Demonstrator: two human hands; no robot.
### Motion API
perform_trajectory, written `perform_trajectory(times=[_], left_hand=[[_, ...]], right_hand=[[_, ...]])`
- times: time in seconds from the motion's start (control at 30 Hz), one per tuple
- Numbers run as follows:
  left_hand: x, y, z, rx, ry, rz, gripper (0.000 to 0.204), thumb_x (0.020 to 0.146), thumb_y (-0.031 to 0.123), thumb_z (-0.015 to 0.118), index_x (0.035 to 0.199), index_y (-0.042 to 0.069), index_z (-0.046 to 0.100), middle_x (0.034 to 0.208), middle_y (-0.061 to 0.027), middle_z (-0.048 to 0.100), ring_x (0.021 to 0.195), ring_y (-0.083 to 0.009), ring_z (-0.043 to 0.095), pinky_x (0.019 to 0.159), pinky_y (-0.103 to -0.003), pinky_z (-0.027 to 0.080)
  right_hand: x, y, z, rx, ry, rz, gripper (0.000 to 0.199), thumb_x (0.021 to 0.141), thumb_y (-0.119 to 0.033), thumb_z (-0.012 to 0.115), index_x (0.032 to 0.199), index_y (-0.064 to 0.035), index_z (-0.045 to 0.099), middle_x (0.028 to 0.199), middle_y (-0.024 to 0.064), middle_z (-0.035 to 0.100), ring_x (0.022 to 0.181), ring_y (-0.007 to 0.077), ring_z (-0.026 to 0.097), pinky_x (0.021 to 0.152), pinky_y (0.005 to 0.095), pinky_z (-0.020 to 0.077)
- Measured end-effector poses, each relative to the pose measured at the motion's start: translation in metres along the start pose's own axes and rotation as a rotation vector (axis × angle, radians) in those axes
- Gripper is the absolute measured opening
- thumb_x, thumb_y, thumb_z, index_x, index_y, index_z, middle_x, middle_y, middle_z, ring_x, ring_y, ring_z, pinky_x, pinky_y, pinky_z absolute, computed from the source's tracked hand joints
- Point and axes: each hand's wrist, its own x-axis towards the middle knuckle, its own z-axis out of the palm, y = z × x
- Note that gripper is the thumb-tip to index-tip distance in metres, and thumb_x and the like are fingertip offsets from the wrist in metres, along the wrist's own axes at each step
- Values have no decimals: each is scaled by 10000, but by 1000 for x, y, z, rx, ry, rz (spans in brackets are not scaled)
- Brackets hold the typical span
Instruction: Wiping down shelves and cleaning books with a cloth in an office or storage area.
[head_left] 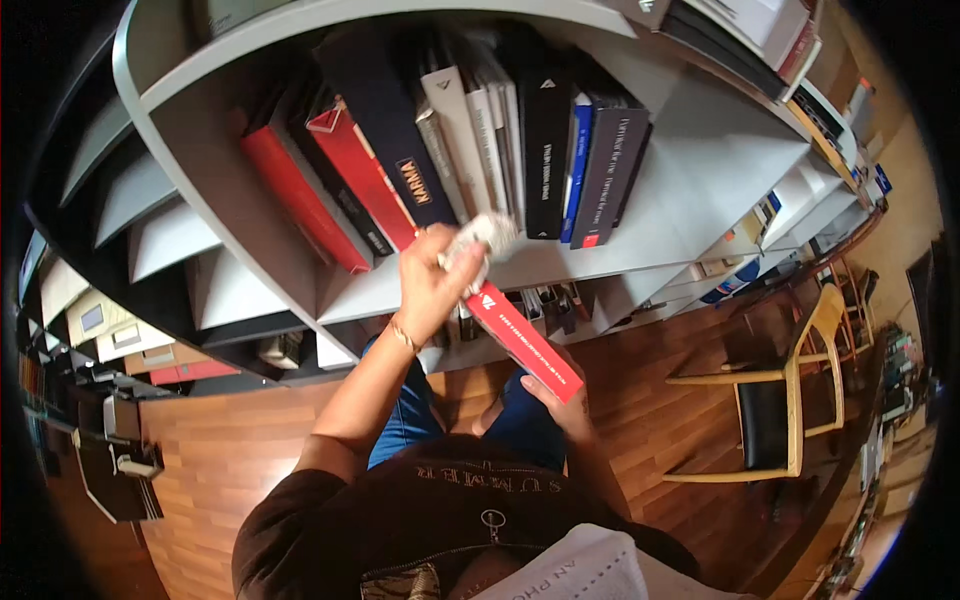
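My left hand (425, 285), a bracelet at its wrist, is closed on a crumpled white cloth (490, 235). The cloth is at the upper end of a red book (528, 345), which slants down to the right with its spine turned up. Under the book's lower end, my right hand (562, 402) grips it, with part of the fingers hidden beneath. Just beyond the cloth, a row of books stands on a white shelf (400, 280). Among them are a red book (300, 195), a dark blue book (385, 130), a black book (546, 155) and a dark grey book (608, 170).
More books fill a lower shelf (545, 310) behind the red book. A wooden chair with a black seat (765, 428) stands on the wood floor at right. White shelf compartments (175, 235) curve along the left. Stacked books (740, 40) lie on the upper right shelf.
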Motion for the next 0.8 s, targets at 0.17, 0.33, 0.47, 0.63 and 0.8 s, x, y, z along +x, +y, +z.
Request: perform_trajectory(times=[0.17,0.33,0.47,0.63,0.8], left_hand=[[-27,51,17,509,-306,512,363,743,393,707,859,57,633,820,-111,582,836,-317,543,788,-449,431],[-50,58,26,453,-467,580,402,743,422,704,960,86,656,884,-85,579,860,-281,567,831,-423,435],[-22,26,-5,565,-210,519,362,719,300,720,945,30,637,887,-141,558,884,-344,513,840,-470,404],[-20,0,-4,111,-42,283,325,856,265,642,1023,-13,620,970,-164,603,880,-313,565,839,-403,432],[-21,-12,13,-572,6,-227,286,994,293,505,1097,40,588,816,2,609,676,-49,549,602,-196,447]], right_hand=[[15,-9,-4,-7,51,-8,416,768,-43,712,1169,-25,602,1072,116,661,952,215,639,853,334,491],[37,-18,-12,-365,-47,-384,284,742,-117,721,1003,-50,630,973,123,659,878,278,642,778,354,504],[33,-5,-21,-85,-71,-116,432,756,-81,768,1151,-26,602,1072,96,655,972,173,623,852,324,493],[18,35,-18,54,-16,-117,454,762,-28,745,1188,-7,589,1098,71,655,973,150,614,863,313,488],[-2,62,-10,211,47,133,463,770,-17,726,1209,-5,580,1144,65,637,1066,147,571,921,312,452]])
